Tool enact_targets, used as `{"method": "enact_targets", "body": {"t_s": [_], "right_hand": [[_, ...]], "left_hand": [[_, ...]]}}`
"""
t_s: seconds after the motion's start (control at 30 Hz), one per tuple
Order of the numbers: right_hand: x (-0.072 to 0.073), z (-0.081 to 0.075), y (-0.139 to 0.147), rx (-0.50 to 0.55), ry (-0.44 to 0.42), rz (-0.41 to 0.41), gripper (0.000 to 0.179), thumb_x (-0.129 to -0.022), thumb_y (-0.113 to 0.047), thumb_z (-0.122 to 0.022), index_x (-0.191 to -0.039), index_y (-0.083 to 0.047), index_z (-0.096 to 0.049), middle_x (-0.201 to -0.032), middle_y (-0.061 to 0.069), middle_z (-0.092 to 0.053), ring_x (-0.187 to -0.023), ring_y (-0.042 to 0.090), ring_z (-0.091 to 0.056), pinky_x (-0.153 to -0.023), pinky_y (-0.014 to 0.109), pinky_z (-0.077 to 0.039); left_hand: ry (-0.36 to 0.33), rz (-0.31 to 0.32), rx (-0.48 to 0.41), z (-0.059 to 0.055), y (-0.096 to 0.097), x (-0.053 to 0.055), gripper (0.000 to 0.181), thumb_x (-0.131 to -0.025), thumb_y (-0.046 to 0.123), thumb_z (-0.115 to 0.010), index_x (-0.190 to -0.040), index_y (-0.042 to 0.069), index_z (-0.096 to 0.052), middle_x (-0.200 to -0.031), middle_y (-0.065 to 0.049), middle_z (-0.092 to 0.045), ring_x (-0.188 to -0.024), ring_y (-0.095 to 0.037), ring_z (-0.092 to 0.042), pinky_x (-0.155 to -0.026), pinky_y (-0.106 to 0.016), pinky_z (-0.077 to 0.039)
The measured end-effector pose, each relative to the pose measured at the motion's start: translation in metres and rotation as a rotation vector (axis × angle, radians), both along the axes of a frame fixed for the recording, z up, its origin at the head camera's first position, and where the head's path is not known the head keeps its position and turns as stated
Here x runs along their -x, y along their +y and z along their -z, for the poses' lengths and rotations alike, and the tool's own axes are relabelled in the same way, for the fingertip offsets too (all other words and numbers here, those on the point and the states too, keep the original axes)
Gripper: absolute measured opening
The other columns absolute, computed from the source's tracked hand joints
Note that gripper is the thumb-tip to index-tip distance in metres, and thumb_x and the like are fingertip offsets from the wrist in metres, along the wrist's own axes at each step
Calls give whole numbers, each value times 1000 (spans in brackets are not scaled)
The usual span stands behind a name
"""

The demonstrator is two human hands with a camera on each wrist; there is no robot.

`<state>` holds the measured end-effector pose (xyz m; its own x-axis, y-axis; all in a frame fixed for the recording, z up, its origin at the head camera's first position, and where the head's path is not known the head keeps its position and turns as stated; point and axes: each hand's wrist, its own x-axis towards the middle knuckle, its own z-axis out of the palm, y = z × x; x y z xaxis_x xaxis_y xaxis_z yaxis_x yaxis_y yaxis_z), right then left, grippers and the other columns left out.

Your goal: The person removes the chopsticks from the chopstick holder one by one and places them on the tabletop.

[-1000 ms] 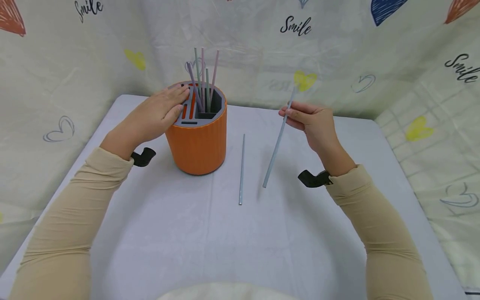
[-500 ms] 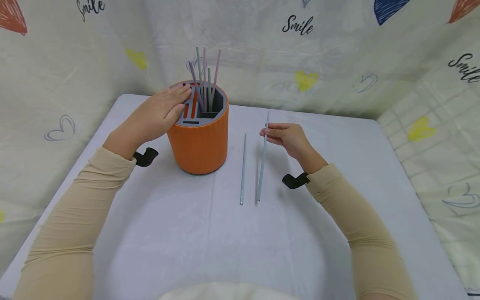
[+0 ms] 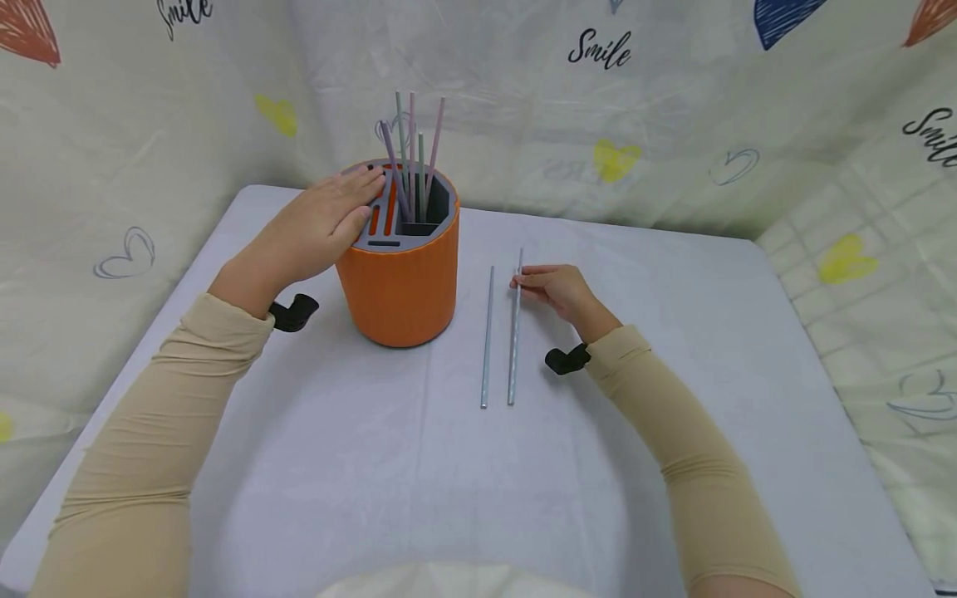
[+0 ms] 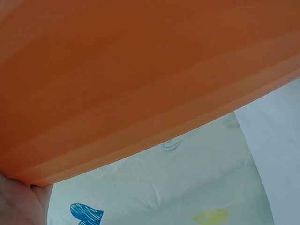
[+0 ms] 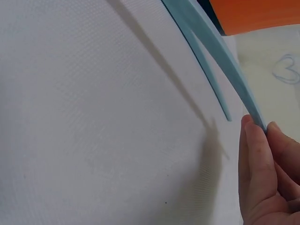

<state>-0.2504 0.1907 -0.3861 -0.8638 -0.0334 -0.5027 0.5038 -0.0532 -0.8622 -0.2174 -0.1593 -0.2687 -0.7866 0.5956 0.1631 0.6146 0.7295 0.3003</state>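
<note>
An orange round knife block with a grey slotted top stands at the back, left of centre. My left hand rests on the left side of its top, fingers stretched over the slots. Several pastel chopsticks stand in its large compartment. My right hand pinches a light blue chopstick near its far end, between thumb and fingertips. A second light blue chopstick lies on the cloth just to its left, roughly parallel. In the right wrist view the held chopstick is lifted above the lying chopstick, at least near the fingers.
A white cloth covers the table. Behind and at the sides hangs a pale printed curtain with hearts and lettering. The orange block fills most of the left wrist view.
My right hand has come left and toward me, lowering the chopstick from an upright tilt to beside the lying one. My left hand has stayed on the block.
</note>
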Motion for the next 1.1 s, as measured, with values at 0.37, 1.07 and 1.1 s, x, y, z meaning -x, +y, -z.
{"method": "enact_targets", "body": {"t_s": [0.37, 1.07, 1.1], "right_hand": [[5, 13, -4, -93, -56, 36, 38, -83, 1, -65, -121, 5, -58, -85, 9, -72, -83, 17, -70, -70, 23, -57], [4, 13, -9, -514, 147, -11, 31, -76, -10, -75, -104, 2, -70, -86, 10, -73, -60, 6, -67, -62, 19, -56], [4, 11, -9, -493, 164, 1, 31, -77, -10, -75, -105, 2, -69, -86, 9, -73, -62, 6, -68, -63, 19, -56]], "left_hand": [[9, 5, -1, 1, 0, 1, 51, -101, 30, -20, -147, 7, -23, -155, -5, -18, -145, -19, -8, -119, -35, -9], [14, 7, -17, 0, -1, 1, 51, -101, 28, -21, -146, 6, -25, -154, -6, -20, -144, -20, -10, -119, -36, -10], [15, 8, -18, 0, -1, 1, 51, -101, 29, -21, -146, 6, -25, -154, -6, -20, -144, -19, -10, -119, -36, -10]]}}
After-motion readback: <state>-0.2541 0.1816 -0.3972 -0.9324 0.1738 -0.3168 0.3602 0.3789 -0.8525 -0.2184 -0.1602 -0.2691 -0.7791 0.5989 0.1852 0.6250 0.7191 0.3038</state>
